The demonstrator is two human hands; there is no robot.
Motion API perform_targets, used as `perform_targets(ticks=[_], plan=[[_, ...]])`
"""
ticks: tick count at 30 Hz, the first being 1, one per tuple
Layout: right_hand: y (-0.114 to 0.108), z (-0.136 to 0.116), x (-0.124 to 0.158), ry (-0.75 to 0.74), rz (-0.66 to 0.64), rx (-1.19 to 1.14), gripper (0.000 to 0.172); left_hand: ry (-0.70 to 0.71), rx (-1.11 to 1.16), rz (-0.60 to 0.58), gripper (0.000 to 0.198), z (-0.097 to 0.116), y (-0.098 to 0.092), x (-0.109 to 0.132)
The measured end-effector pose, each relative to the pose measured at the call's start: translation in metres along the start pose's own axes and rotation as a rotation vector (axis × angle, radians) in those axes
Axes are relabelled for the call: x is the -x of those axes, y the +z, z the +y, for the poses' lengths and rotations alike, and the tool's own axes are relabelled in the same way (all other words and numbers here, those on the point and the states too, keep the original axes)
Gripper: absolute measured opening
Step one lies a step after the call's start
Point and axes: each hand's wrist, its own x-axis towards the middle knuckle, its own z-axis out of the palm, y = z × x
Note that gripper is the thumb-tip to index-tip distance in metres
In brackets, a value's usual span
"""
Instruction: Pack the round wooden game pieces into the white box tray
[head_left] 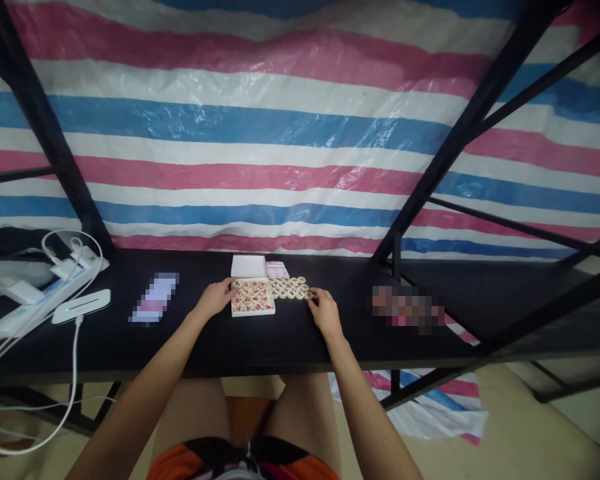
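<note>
A shallow white box [253,311] holds rows of round Chinese chess pieces with red characters. In its far-left corner lies a black-marked Chinese chess piece [236,284], with the fingertips of my left hand [215,298] closed around it at the box edge. To the right of the box, more black-marked Chinese chess pieces [287,288] sit in neat rows on the black table [220,347]. My right hand [325,312] pinches the piece [309,295] at the right end of the nearest row. Its thumb is partly hidden.
Behind the box are a white lid [248,265] and a printed paper [278,269]. A blurred phone-like object [154,298] lies left; a power strip [55,290], white device [81,306] and cables are further left. Another blurred object [407,309] lies right. Black metal bars [445,160] frame the table.
</note>
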Motion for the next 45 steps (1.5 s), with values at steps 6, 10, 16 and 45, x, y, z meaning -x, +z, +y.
perform_targets(ticks=[6,10,16,45], plan=[[0.001,-0.002,-0.001,0.011,-0.004,-0.008,0.023,-0.028,-0.003,0.036,0.038,0.002,0.006,-0.002],[0.0,-0.002,-0.001,0.003,0.0,-0.007,0.027,0.021,0.026,0.082,0.036,-0.003,0.007,-0.005],[-0.009,-0.021,0.003,-0.081,0.082,0.05,0.027,0.186,0.087,0.197,0.035,0.0,0.007,-0.004],[0.024,-0.125,0.009,-0.371,-0.25,-0.43,0.01,0.307,0.303,-0.028,0.03,0.02,0.012,0.0]])
